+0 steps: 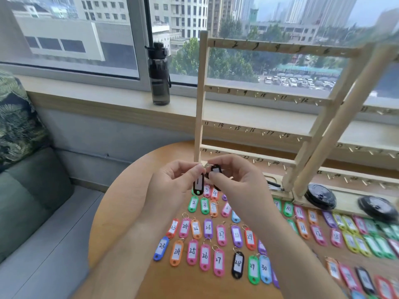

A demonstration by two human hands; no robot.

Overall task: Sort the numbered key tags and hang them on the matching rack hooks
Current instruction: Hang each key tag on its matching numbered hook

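Both hands are raised over the far side of the table (pixel 129 212), just in front of the left post of the rack (pixel 199 104). Left hand (pixel 172 180) pinches the top end of a black tag (pixel 198 185) between thumb and fingertips. It hangs upright and the label reads 1. Right hand (pixel 237 178) has its fingers curled on a second black tag (pixel 216 169), touching or just beside the first. Its number is covered by the fingers. Can't tell whether the two are linked.

The rack stands at the far edge of the table as two wooden panels. Left panel has rows of hooks with handwritten numbers: 1–6 at the top, then 7–12, 13–18, 19–24. Right panel is angled and blurred.

The other tags (pixel 208 228) lie flat on the table in rows, mixed colours, labels up. 2, 3 and 4 sit under the hands, 23–30 in the near rows, 9–13 to the right — further right they're too blurred to read.

Two black lids (pixel 321 196) lie by the rack base. A dark bottle (pixel 158 74) stands on the sill (pixel 97 104), and a grey sofa (pixel 32 212) is at left.
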